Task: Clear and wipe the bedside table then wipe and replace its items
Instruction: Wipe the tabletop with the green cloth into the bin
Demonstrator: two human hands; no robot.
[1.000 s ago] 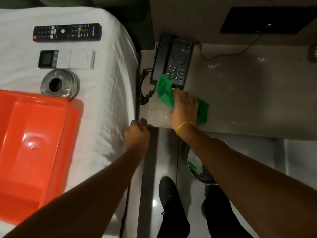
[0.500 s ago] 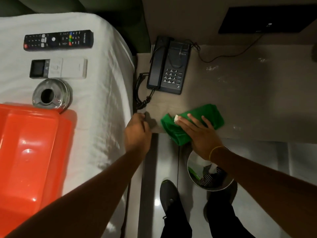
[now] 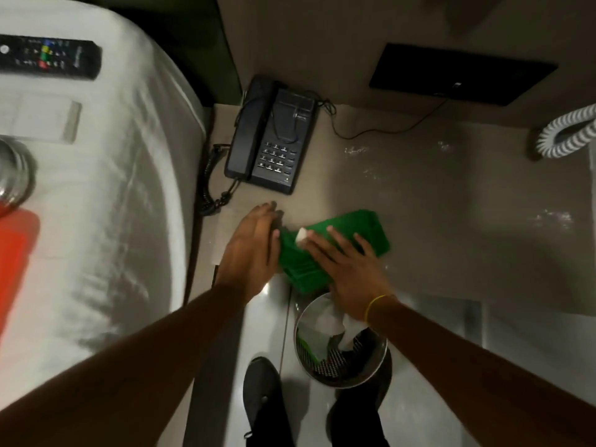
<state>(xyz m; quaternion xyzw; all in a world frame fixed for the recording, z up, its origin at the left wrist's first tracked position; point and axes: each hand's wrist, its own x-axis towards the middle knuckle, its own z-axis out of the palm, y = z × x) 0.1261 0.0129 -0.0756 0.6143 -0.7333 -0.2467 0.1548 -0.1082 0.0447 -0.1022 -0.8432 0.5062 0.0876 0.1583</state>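
A green cloth [image 3: 367, 230] with a small white tag [image 3: 301, 235] lies at the front edge of the beige bedside table [image 3: 451, 204]. My right hand [image 3: 348, 269] presses flat on it, fingers spread. My left hand [image 3: 254, 250] rests beside it with fingers extended, thumb touching the cloth's left edge. A black corded phone [image 3: 274, 140] stands at the table's back left. On the white bed to the left lie a black TV remote [image 3: 48, 56], a white remote [image 3: 38, 121] and a metal ashtray [image 3: 13, 175].
An orange tub [image 3: 16, 253] sits on the bed at the left edge. A round metal waste bin [image 3: 338, 350] stands on the floor under my right wrist. A striped flexible hose [image 3: 567, 133] rises at the table's right. Wet streaks mark the tabletop.
My left hand has moved from the table's front corner to the cloth's left edge. My right hand stays on the cloth at the front edge. The view has shifted right.
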